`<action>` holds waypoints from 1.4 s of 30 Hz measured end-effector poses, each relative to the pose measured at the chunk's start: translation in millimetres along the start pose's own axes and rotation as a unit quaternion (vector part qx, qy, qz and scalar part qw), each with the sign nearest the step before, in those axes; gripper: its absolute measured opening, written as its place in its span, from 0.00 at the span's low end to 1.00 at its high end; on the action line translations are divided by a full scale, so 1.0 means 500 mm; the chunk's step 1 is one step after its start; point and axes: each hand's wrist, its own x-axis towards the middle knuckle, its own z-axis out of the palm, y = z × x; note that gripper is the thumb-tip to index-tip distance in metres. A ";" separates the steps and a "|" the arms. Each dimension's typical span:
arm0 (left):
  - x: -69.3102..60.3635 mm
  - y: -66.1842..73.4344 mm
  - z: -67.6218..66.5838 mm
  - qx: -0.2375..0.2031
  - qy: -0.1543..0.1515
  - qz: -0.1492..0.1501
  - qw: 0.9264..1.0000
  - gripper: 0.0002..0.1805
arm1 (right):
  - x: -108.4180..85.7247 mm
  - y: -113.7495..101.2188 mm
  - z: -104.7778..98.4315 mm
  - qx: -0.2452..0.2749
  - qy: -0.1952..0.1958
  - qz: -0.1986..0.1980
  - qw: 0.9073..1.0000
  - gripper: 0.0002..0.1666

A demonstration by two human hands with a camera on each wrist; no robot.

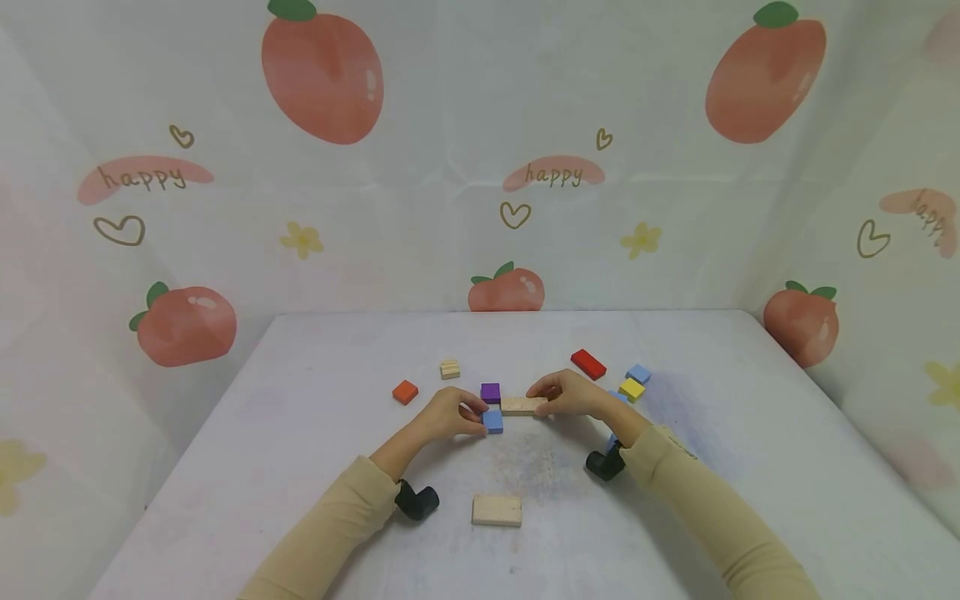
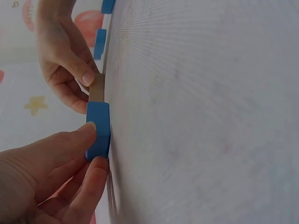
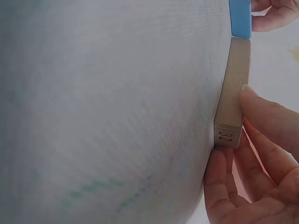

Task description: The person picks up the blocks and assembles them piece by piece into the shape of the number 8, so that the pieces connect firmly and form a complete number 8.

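"Head view?"
"Wooden block, long axis left-right; lies leftward from the nearer right hand, grip pinching its right end. Left hand: grip pinching blue block. Purple block, just beyond blue, crowds wood's left end."
"Left wrist?"
"Blue and wood, seemingly touching."
"Right wrist?"
"Wood's near end, marked 32."
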 end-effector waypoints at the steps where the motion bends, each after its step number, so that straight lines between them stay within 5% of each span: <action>1: 0.000 0.000 0.000 0.000 0.000 0.001 1.000 0.17 | 0.000 0.000 0.000 0.000 0.000 0.000 1.000 0.18; 17: 0.001 0.001 0.000 -0.004 -0.001 0.006 1.000 0.17 | -0.005 0.004 -0.009 -0.009 0.009 -0.003 1.000 0.20; 28: -0.001 0.004 0.001 -0.001 0.002 0.004 1.000 0.17 | -0.058 0.017 -0.075 -0.029 0.023 -0.078 0.996 0.20; 42: -0.003 0.006 -0.001 -0.008 0.002 0.007 1.000 0.17 | -0.123 0.069 -0.136 -0.063 0.053 -0.012 0.997 0.22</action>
